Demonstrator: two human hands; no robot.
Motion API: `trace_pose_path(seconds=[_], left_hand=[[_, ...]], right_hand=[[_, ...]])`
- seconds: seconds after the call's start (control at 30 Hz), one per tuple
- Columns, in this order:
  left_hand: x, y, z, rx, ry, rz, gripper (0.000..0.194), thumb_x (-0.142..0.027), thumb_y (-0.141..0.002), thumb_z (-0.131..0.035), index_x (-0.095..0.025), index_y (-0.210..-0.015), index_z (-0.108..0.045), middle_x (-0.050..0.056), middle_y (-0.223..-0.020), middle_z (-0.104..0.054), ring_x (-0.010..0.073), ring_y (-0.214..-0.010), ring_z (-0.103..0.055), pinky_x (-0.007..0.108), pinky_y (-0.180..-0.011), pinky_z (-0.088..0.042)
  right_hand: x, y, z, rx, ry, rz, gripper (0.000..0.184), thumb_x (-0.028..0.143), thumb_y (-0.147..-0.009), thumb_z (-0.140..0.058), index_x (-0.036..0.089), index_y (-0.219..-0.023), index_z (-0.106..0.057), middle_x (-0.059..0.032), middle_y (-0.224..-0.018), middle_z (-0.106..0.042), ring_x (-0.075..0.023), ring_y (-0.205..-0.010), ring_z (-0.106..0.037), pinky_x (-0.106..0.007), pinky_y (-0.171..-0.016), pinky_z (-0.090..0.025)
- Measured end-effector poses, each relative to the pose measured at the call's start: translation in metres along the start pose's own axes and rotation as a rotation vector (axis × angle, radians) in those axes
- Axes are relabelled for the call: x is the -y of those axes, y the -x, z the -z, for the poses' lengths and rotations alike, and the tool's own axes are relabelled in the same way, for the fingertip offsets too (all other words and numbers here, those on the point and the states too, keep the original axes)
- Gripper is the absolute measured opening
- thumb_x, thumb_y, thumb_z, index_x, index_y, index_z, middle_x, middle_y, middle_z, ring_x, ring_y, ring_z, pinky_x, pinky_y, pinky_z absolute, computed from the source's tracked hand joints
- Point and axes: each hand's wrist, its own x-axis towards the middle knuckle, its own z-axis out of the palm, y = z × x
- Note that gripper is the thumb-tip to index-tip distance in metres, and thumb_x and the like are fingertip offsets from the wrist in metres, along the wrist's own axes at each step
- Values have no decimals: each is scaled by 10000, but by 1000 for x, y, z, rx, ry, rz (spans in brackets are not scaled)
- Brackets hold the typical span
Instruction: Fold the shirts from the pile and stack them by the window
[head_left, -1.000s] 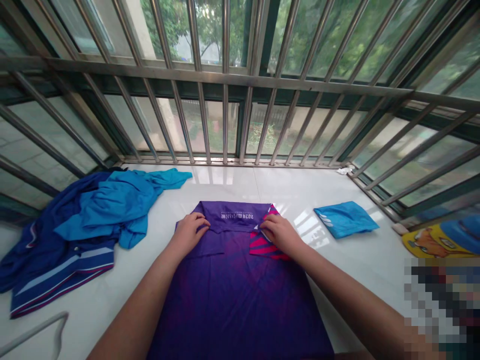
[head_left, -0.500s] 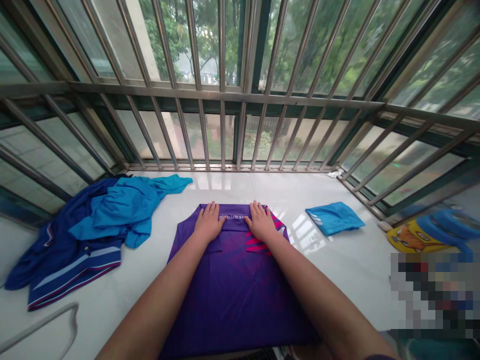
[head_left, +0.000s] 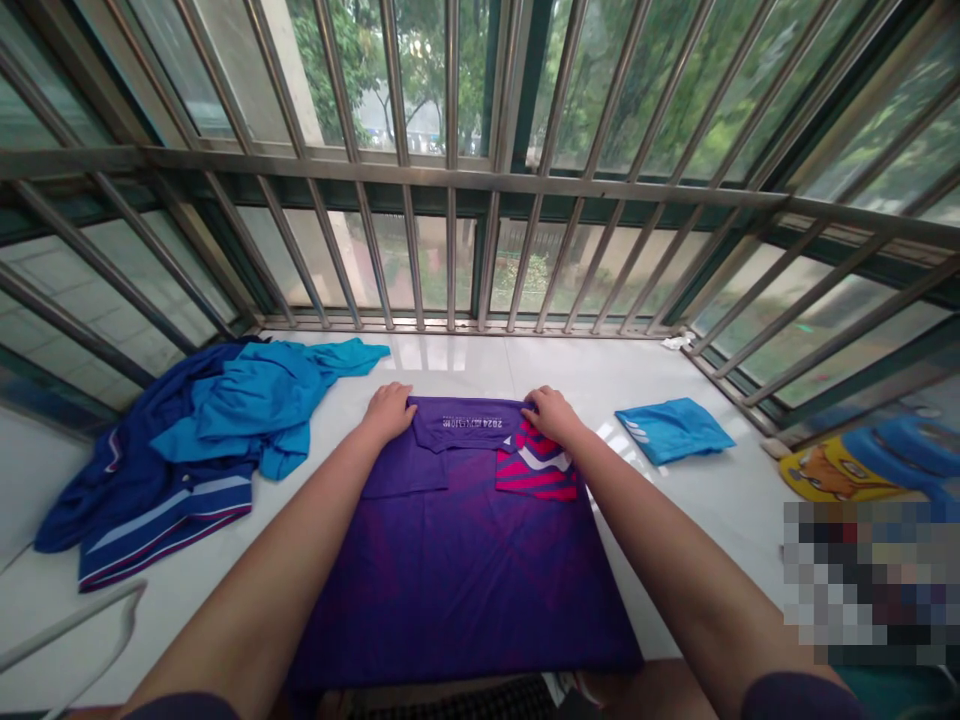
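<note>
A purple T-shirt (head_left: 480,570) lies spread on the white ledge in front of me, its far edge folded over toward me. White lettering shows near that fold, and a red-and-white patterned sleeve (head_left: 536,465) lies at its right. My left hand (head_left: 390,412) grips the far left corner of the shirt, fingers curled over the edge. At the far right corner, my right hand (head_left: 552,414) pinches the cloth in the same way. The shirt's near edge reaches the front of the ledge.
Left of the shirt lies a heap with a bright blue garment (head_left: 247,400) on a navy striped one (head_left: 165,530). A folded blue cloth (head_left: 675,430) is at the right, near a yellow-and-blue container (head_left: 847,460). Metal bars (head_left: 450,182) close off the back. A white hanger (head_left: 82,625) lies front left.
Both hands have moved outward from the flat collar area to the far corners, and their fingers have closed on the cloth. The right sleeve is now more visible.
</note>
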Motion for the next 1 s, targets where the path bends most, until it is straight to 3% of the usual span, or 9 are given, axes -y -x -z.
trace_pose_path(seconds=[0.07, 0.17, 0.23, 0.33, 0.5, 0.67, 0.8, 0.9, 1.0], left_hand=[[7, -10, 11, 33, 27, -33, 305, -334, -907, -669, -187, -1149, -782, 167, -1262, -766, 332, -1260, -678, 443, -1164, -495], [11, -14, 24, 61, 84, -88, 82, -281, -835, -723, -216, -882, -742, 108, -1056, -791, 288, -1076, -725, 373, -1024, -554], [12, -5, 32, 47, 122, -112, 73, -279, -858, -692, -222, -897, -714, 88, -1052, -791, 270, -1044, -728, 357, -969, -561], [14, 23, 42, -22, 219, -140, 122, -319, -925, -625, -239, -992, -688, 53, -1059, -791, 251, -1030, -730, 351, -929, -557], [19, 92, 51, -186, 389, -185, 117, -350, -946, -621, -263, -1001, -676, 39, -1052, -788, 263, -1036, -727, 386, -954, -557], [24, 162, 31, -232, 379, -283, 81, -239, -942, -610, -260, -995, -667, 72, -1168, -801, 272, -1118, -734, 441, -1036, -568], [29, 208, -2, -165, 262, -346, 169, -180, -961, -561, -262, -990, -705, 83, -1241, -799, 282, -1186, -734, 510, -1098, -556], [30, 230, -17, -139, 181, -344, 270, -191, -992, -515, -276, -1088, -753, 88, -1355, -771, 290, -1272, -714, 547, -1151, -544], [26, 234, -14, -137, 146, -344, 318, -223, -1023, -495, -273, -1175, -769, 97, -1429, -741, 296, -1330, -692, 564, -1199, -524]], right_hand=[[-3, -7, 6, 21, -11, -2, 240, 311, -1030, -712, 194, -1235, -757, -147, -1315, -727, -270, -1214, -662, -340, -1016, -504], [-4, -11, 14, 38, -49, 3, 211, 217, -1004, -729, 195, -1214, -737, -93, -1108, -786, -236, -1033, -714, -310, -911, -521], [-4, -7, 18, 14, -83, 29, 284, 183, -1014, -707, 197, -1297, -700, -79, -1089, -793, -222, -1004, -725, -301, -909, -522], [-5, 12, 24, -47, -123, 82, 350, 157, -1026, -671, 200, -1374, -673, -104, -1235, -762, -224, -1129, -708, -311, -1011, -509], [-12, 69, 26, -217, -239, 286, 244, 147, -1023, -596, 224, -1178, -768, -96, -1141, -728, -244, -1089, -696, -365, -1000, -547], [-14, 136, 9, -312, -265, 434, 274, 178, -1067, -523, 234, -1174, -769, -100, -1077, -731, -256, -1043, -690, -423, -971, -572], [-9, 185, -19, -247, -171, 506, 327, 134, -1067, -495, 239, -1183, -782, -109, -1132, -756, -251, -1044, -709, -437, -988, -574], [-5, 210, -31, -165, -119, 489, 331, 151, -1042, -546, 240, -1265, -774, -124, -1235, -751, -265, -1098, -713, -434, -984, -591], [0, 218, -27, -164, -116, 440, 297, 268, -1058, -602, 236, -1307, -760, -139, -1299, -742, -295, -1179, -700, -508, -1084, -562]])
